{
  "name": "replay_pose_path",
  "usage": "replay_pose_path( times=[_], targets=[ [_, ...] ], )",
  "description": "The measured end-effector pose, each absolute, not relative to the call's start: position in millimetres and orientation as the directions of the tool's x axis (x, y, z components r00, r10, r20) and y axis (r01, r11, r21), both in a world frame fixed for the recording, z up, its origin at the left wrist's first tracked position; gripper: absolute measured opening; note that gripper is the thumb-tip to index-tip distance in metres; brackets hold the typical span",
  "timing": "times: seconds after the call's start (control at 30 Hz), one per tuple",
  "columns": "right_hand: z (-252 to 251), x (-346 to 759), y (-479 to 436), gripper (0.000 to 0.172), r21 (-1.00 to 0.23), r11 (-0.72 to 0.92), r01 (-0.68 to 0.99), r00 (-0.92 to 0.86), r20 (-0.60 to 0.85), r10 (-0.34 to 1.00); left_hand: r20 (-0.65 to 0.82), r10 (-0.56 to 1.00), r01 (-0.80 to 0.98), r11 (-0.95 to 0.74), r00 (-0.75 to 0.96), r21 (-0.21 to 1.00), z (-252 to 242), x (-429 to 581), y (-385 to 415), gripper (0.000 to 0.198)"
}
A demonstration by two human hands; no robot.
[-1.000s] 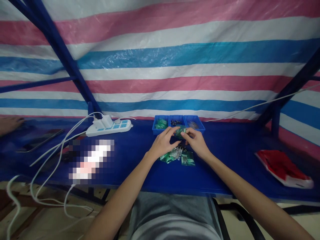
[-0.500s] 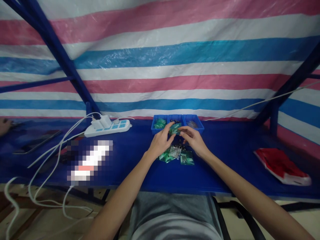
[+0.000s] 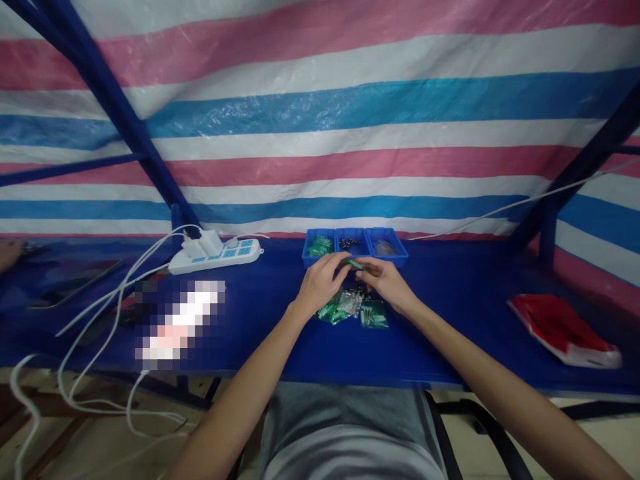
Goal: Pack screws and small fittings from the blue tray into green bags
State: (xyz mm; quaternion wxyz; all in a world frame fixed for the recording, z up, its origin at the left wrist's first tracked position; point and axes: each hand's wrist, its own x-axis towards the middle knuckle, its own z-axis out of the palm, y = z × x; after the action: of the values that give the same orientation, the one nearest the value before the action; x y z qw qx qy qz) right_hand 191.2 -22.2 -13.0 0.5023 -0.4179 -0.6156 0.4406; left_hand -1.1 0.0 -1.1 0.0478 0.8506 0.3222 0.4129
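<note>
Before the wrinkled, striped plastic sheet (image 3: 350,163), our smooth blue table (image 3: 465,333) bears the three-part tray (image 3: 394,263), its middle compartment less covered than half a second ago. Our left hand (image 3: 323,279) pinches a green packet (image 3: 355,265); our right hand (image 3: 393,285) curls at its other end, though we cannot tell whether it grips. Nearer us lies a shiny, crinkled pile (image 3: 349,303), partly behind our left hand. The packet, just short of the tray, has tipped nearly edge-on, hiding its contents.
</note>
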Motion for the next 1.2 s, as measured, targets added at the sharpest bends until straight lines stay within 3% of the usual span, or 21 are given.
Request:
replay_pose_path(
  times=[0.23,0.4,0.57,0.93,1.1,1.2],
  targets=[
    [-8.5,192.8,-24.5,0.036,-0.883,0.385,0.268,-0.141,0.359,0.922,0.640,0.601,0.528,-0.780,0.479,0.336,3.9,-0.4,-4.0,0.054],
    [-4.1,190.9,-31.7,0.033,-0.783,0.490,0.383,-0.079,0.501,0.862,0.633,0.542,0.463,-0.831,0.553,0.307,5.3,0.1,-5.5,0.042],
    [-3.9,189.1,-34.0,0.030,-0.815,0.480,0.325,-0.096,0.477,0.874,0.653,0.537,0.433,-0.837,0.534,0.334,1.6,-0.8,-2.5,0.034],
    [-2.5,189.5,-33.7,0.040,-0.812,0.526,0.253,-0.138,0.508,0.850,0.764,0.606,0.511,-0.738,0.219,0.440,6.0,-4.0,10.7,0.019],
    [-6.9,195.8,-26.0,0.026,-0.765,0.475,0.435,-0.017,0.521,0.853,0.659,0.751,0.571,-0.522,-0.045,0.633,16.4,-20.3,34.2,0.034],
    [-9.2,202.0,-20.0,0.018,-0.698,0.451,0.556,-0.044,0.518,0.855,0.554,0.820,0.628,-0.358,-0.143,0.692,25.2,-26.5,44.8,0.043]
  ],
)
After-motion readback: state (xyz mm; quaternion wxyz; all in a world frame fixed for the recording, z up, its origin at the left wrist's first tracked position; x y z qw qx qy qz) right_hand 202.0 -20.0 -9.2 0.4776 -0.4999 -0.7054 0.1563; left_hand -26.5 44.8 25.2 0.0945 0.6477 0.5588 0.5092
